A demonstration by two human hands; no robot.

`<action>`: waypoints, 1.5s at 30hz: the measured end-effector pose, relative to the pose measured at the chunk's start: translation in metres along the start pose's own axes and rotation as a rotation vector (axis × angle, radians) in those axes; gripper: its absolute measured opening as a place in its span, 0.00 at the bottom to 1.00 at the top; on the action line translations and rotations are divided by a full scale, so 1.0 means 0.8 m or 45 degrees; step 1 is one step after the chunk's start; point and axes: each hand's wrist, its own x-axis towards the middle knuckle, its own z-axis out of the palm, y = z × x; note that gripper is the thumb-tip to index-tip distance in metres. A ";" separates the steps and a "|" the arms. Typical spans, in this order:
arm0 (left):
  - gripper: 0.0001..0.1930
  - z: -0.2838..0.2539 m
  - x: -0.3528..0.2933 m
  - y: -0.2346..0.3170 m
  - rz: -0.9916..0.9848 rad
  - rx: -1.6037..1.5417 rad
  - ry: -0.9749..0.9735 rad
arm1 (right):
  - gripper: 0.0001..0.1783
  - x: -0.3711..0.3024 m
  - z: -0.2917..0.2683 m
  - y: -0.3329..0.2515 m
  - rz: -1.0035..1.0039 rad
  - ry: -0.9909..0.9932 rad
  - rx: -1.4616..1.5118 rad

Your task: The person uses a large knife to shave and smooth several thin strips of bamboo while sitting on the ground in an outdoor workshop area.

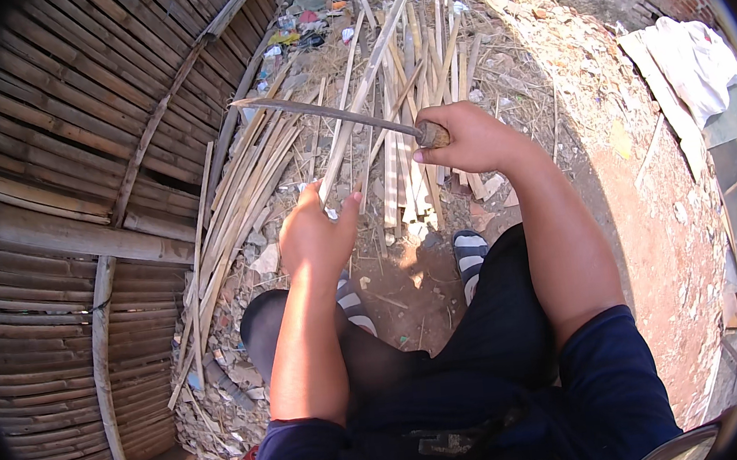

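My right hand (471, 138) is closed round the short wooden handle of a machete (303, 108). Its long dark blade reaches out to the left, with the tip beyond my left hand. A long, pale bamboo strip (377, 65) slants away to the far side, and my left hand (309, 236) grips its near end, thumb stretched along one side. The blade crosses over the strip a little beyond my left fingers; whether it touches the strip I cannot tell.
Split bamboo strips (394, 170) lie in a pile ahead of my feet. More long strips (236, 189) lie along a bamboo slat wall (39, 217) on the left. Rubble and litter (309, 23) cover the far ground. A white sack (694, 61) sits at the right.
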 end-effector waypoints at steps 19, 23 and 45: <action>0.35 -0.004 -0.001 0.010 -0.096 -0.080 -0.092 | 0.23 -0.012 0.024 -0.033 -0.204 -0.158 -0.146; 0.37 -0.024 -0.002 0.014 -0.082 -0.107 -0.271 | 0.21 -0.028 0.017 -0.054 -0.187 -0.165 -0.338; 0.23 -0.047 -0.002 -0.030 0.061 -0.029 0.183 | 0.17 -0.022 -0.016 -0.022 -0.005 0.153 -0.209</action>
